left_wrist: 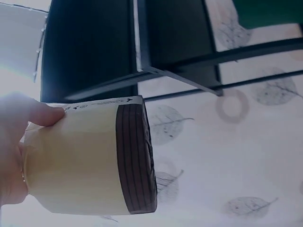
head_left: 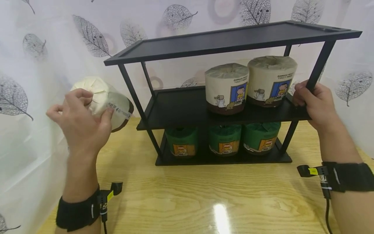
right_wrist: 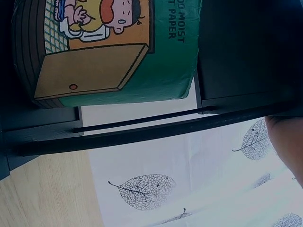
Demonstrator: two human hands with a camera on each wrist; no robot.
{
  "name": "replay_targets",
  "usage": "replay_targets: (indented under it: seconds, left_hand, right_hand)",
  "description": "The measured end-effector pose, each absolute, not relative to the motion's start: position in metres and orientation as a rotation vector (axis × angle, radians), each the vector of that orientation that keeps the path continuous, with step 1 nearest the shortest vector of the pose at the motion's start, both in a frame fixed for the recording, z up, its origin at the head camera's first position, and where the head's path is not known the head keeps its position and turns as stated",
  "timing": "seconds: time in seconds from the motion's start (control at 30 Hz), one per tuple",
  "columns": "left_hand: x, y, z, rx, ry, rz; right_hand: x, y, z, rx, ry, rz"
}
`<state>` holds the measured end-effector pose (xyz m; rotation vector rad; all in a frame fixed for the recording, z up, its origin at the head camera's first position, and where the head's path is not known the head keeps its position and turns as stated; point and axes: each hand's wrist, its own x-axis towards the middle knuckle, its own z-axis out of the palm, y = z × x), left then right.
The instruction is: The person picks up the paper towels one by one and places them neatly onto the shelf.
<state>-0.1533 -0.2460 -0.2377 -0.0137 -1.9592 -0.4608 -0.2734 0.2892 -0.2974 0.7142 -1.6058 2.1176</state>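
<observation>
My left hand (head_left: 84, 122) holds a cream-wrapped toilet paper roll (head_left: 117, 112) in the air, left of a black three-tier shelf (head_left: 175, 107). In the left wrist view the roll (left_wrist: 78, 161) lies on its side, its brown-striped end pointing away from the fingers. At the shelf's right side my right hand (head_left: 319, 105) grips the frame by the middle tier and post. Two cream rolls, one (head_left: 226, 89) beside the other (head_left: 271, 81), stand upright on the right half of the middle tier. Three green rolls stand on the bottom tier, one (right_wrist: 123, 52) large in the right wrist view.
The shelf rests on a wood-grain table (head_left: 175, 195). Behind it hangs a white curtain (head_left: 52, 71) with a grey leaf print. The flat top panel (head_left: 233, 35) overhangs the middle tier, and slim posts (head_left: 131, 91) stand at the corners.
</observation>
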Motion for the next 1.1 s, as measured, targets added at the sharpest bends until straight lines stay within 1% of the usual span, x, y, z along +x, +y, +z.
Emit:
replay_targets:
  seconds: [0.3, 0.6, 0.83, 1.1]
  left_hand:
    - [-0.134, -0.231, -0.233, -0.077, -1.763, -0.461]
    - [-0.120, -0.220, -0.233, -0.206, -1.630, -0.475]
    - [-0.117, -0.205, -0.238, -0.409, -1.613, -0.495]
    - [-0.121, -0.184, -0.253, -0.701, -1.834, -0.368]
  right_hand:
    - [-0.274, 0.290, -0.297, 0.708, -1.604, 2.129]
    - [-0.275, 0.289, -0.299, 0.722, -1.605, 2.110]
    - [-0.274, 0.289, -0.298, 0.701, -1.615, 2.098]
    - [-0.273, 0.287, -0.298, 0.705, -1.621, 2.094]
